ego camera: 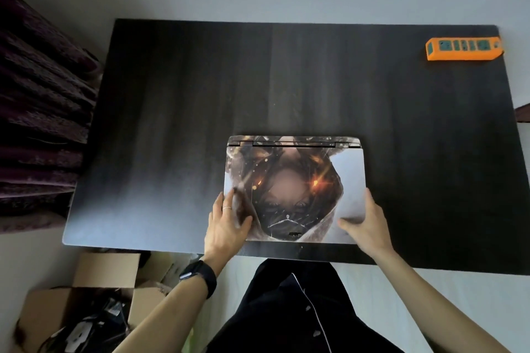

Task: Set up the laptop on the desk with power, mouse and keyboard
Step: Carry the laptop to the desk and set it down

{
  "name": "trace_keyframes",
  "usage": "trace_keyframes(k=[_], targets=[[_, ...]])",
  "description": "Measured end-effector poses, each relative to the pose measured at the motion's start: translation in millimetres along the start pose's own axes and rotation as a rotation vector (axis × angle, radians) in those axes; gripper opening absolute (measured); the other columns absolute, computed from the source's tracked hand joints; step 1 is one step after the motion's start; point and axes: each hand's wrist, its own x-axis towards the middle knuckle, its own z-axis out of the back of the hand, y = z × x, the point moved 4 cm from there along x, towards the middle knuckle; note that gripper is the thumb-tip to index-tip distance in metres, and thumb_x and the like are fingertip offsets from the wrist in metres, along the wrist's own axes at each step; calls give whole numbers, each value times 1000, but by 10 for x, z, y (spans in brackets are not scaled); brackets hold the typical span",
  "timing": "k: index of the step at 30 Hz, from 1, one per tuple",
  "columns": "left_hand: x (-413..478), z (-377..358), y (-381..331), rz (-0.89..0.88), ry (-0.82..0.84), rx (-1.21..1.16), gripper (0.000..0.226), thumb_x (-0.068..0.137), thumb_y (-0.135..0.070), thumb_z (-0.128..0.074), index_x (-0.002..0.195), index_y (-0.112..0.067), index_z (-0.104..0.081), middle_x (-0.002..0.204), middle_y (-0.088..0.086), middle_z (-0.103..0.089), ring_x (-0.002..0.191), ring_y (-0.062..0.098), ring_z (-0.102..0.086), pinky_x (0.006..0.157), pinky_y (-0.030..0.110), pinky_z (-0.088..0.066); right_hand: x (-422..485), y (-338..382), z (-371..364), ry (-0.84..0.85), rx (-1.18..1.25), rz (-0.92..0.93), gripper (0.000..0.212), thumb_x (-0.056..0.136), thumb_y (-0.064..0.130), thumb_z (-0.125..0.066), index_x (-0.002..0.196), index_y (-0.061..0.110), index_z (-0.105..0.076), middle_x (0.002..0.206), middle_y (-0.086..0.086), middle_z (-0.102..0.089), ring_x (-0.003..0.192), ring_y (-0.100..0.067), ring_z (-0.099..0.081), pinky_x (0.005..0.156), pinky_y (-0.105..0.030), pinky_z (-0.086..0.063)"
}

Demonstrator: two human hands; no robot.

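A closed laptop (295, 169) with a printed picture on its lid lies flat on the dark desk (186, 112), near the front edge and right of the middle. My left hand (228, 222) grips its front left corner, thumb on the lid and fingers along the left side. My right hand (365, 222) grips the front right corner the same way, thumb on top. An orange power strip (463, 49) with teal sockets sits at the far right corner of the desk. No mouse, keyboard or charger shows on the desk.
An open cardboard box (83, 301) holding cables and small items stands on the floor at the lower left. Dark purple fabric (37, 112) is piled left of the desk. A pale wall runs behind the desk.
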Motion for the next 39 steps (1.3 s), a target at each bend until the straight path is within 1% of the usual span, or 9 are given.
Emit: trace_keyframes(k=[2, 5, 8, 10, 14, 18, 27, 31, 39], targets=[[-122, -78, 101, -43, 49, 70, 98, 81, -53, -71, 154, -42, -7, 162, 5, -11, 148, 28, -20, 114, 44, -37, -114, -102, -57, -16, -54, 29, 115, 72, 30, -90, 159, 19, -16, 161, -7, -34, 146, -31, -35, 116, -46, -36], [-185, -108, 213, -77, 75, 130, 111, 71, -66, -73, 152, -49, 1, 164, 6, -4, 150, 25, -18, 115, 42, -36, -274, -266, -160, -1, -159, 86, 123, 69, 40, -91, 160, 23, -10, 165, -4, -26, 149, -30, -30, 119, -50, -30], [-164, -79, 243, -116, 91, 182, 121, 64, -68, -77, 153, -48, 3, 164, 7, -5, 148, 26, -21, 113, 42, -39, -364, -393, -216, 23, -281, 147, 128, 68, 45, -89, 160, 29, -1, 168, 1, -12, 151, -29, -21, 118, -49, -26], [-138, -58, 268, -148, 88, 246, 126, 61, -65, -81, 153, -47, 3, 162, 8, -11, 145, 29, -27, 109, 44, -43, -368, -419, -212, 13, -333, 160, 125, 72, 46, -86, 160, 30, 1, 168, 1, -12, 149, -32, -22, 116, -49, -30], [-95, -1, 296, -175, 63, 283, 122, 60, -59, -85, 153, -48, -7, 157, 7, -26, 134, 30, -41, 103, 44, -47, -341, -388, -212, -11, -336, 147, 118, 76, 50, -82, 159, 33, 0, 167, 1, -18, 146, -34, -26, 113, -49, -37], [-5, 54, 234, -197, 54, 363, 120, 60, -60, -84, 152, -47, -9, 158, 7, -27, 134, 30, -39, 108, 46, -41, -248, -310, -160, -16, -378, 158, 119, 75, 53, -81, 159, 32, -1, 165, -1, -23, 145, -32, -28, 111, -47, -41], [496, 223, -110, -151, 19, 296, 116, 71, -50, -83, 149, -57, 3, 157, 6, -27, 142, 30, -27, 107, 51, -43, 228, 147, -23, -47, -422, 131, 118, 77, 54, -80, 159, 33, 1, 165, -2, -23, 147, -35, -27, 113, -50, -38], [779, 309, -332, -140, -14, 255, 113, 74, -43, -82, 151, -54, 0, 148, 7, -38, 135, 32, -34, 104, 47, -46, 490, 394, 71, -82, -435, 123, 117, 77, 52, -80, 159, 33, 2, 165, -3, -23, 148, -36, -27, 114, -50, -38], [946, 351, -500, -87, -28, 274, 112, 75, -44, -81, 151, -54, 2, 147, 4, -40, 132, 31, -37, 100, 49, -49, 707, 562, 184, -73, -465, 131, 119, 78, 54, -79, 159, 34, 5, 164, -4, -24, 147, -36, -28, 109, -50, -43]])
